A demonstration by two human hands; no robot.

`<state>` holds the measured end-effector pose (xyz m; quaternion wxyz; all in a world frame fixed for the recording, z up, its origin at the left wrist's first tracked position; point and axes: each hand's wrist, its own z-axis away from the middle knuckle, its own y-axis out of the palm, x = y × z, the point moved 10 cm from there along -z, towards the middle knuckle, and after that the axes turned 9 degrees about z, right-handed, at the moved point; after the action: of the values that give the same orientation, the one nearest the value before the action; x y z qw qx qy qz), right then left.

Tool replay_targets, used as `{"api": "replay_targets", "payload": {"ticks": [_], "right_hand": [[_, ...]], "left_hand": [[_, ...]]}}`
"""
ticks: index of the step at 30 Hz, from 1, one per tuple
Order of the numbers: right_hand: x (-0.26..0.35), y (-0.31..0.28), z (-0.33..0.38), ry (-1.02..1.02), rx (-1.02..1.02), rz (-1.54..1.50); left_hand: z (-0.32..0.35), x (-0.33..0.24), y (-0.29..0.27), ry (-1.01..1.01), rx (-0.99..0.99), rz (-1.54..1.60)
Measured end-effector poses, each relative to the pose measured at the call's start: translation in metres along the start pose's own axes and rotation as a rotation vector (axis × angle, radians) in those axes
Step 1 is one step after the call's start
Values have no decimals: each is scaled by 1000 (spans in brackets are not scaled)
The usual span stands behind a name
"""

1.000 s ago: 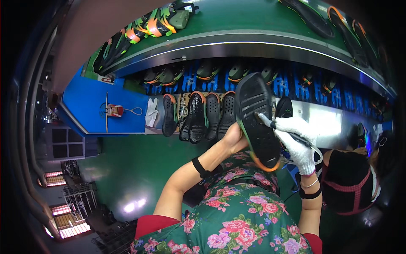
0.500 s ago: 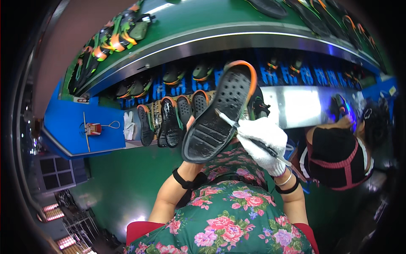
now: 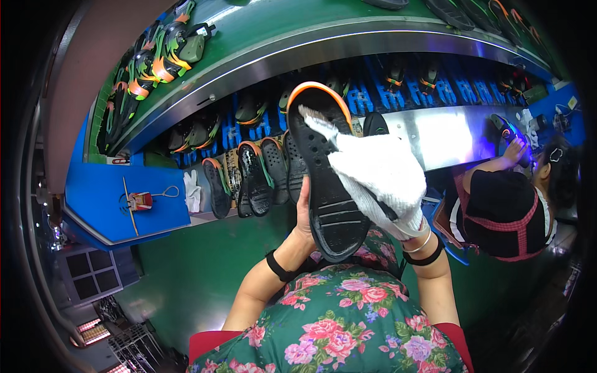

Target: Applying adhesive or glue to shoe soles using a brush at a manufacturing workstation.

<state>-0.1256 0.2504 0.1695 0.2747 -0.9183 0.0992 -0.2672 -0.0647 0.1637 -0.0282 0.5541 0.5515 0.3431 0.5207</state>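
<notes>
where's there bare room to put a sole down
The metal counter between the gloved right hand and the co-worker's shoe looks bare, though glare whitens part. The blue table is also bare left of the red gadget. Crowded: left of the held sole, where other soles line up.

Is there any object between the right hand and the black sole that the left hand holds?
Only the brush held in the gloved right hand: its bristles lie over the orange-edged end of the black sole. Nothing else visible stands between them.
</notes>
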Motion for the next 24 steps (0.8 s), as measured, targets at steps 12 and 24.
{"api": "replay_targets", "payload": {"ticks": [12,24], "right_hand": [[28,33,-9,48,-65,-54],[55,76,3,6,-35,-91]], "left_hand": [[27,-43,0,52,50,-59],[38,-98,5,159,-161,-438]]}}
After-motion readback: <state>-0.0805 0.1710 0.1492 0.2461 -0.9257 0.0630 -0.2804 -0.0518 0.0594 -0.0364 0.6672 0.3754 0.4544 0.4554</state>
